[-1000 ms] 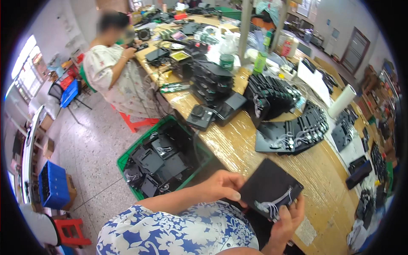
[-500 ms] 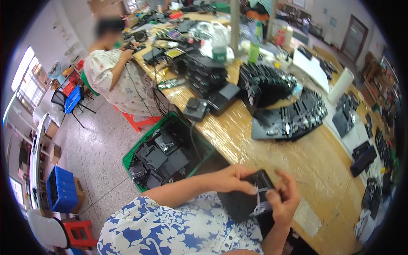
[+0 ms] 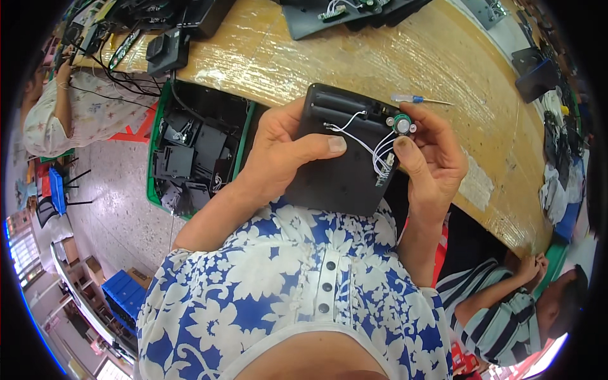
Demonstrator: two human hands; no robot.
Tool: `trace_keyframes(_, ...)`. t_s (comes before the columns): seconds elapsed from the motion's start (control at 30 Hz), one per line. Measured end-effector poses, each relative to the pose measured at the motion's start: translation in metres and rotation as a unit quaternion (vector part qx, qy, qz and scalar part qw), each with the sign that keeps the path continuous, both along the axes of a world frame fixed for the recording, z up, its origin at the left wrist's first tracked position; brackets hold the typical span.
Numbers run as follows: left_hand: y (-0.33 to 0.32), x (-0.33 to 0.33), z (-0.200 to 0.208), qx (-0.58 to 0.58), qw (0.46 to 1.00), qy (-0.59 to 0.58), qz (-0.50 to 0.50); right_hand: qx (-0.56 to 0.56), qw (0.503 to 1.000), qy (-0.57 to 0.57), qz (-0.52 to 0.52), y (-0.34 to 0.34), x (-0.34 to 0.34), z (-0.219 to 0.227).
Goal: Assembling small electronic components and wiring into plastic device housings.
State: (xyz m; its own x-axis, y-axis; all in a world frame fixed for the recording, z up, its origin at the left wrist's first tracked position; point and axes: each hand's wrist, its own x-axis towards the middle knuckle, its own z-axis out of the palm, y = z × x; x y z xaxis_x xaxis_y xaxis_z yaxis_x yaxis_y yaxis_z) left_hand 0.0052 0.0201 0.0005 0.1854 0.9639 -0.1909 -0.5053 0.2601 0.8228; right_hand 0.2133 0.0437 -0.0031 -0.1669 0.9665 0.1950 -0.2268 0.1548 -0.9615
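A flat black plastic housing [image 3: 335,171] with a rounded upper edge lies tilted between my hands, above my lap. My left hand [image 3: 278,149] grips its left side, thumb pressed on the face and fingers behind. Thin white wires [image 3: 354,136] run across that face to a small narrow circuit board [image 3: 384,170] near the right edge. At the upper right corner, my right hand [image 3: 434,149] pinches a small green round circuit board [image 3: 401,123] with silvery round parts between thumb and fingers. Part of the right fingers is hidden behind it.
A screwdriver [image 3: 411,99] with a blue handle lies on the film-covered table [image 3: 253,69]. Black panels [image 3: 342,22] sit at the far edge. Left of me stands a green crate [image 3: 151,171] of black parts. Other people sit at left and lower right.
My view has tipped downward. The black housing has turned its wired face up toward me, and my right hand has moved to the round board at its corner.
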Motion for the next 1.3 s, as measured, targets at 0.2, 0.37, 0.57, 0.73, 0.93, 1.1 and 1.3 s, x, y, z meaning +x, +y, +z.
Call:
trace_keyframes(0.2, -0.009, -0.001, 0.000, -0.019, 1.000, -0.003, 0.005, 0.016, 0.999, 0.010, 0.035, -0.004, 0.002, -0.002)
trace_keyframes(0.37, -0.014, -0.011, -0.037, -0.094, 0.990, 0.091, 0.051, 0.012, 1.000, -0.021, 0.019, -0.004, -0.002, -0.005)
trace_keyframes(0.57, -0.016, -0.004, -0.029, -0.016, 0.977, 0.194, 0.089, 0.291, 0.887, -0.321, -0.160, 0.005, -0.011, 0.001)
trace_keyframes(0.73, -0.016, -0.003, -0.029, 0.098, 0.932, 0.339, 0.087, 0.353, 0.861, -0.353, -0.095, -0.003, -0.022, 0.015)
trace_keyframes(0.93, -0.010, 0.004, -0.007, 0.046, 0.969, 0.239, 0.044, 0.409, 0.819, -0.397, -0.061, 0.001, -0.039, 0.006)
trace_keyframes(1.1, -0.016, -0.005, -0.041, 0.254, 0.872, 0.413, 0.071, 0.389, 0.835, -0.386, -0.045, 0.004, -0.035, 0.002)
trace_keyframes(1.3, -0.016, -0.007, -0.036, 0.302, 0.792, 0.526, 0.068, 0.358, 0.883, -0.293, -0.079, 0.008, -0.036, -0.007)
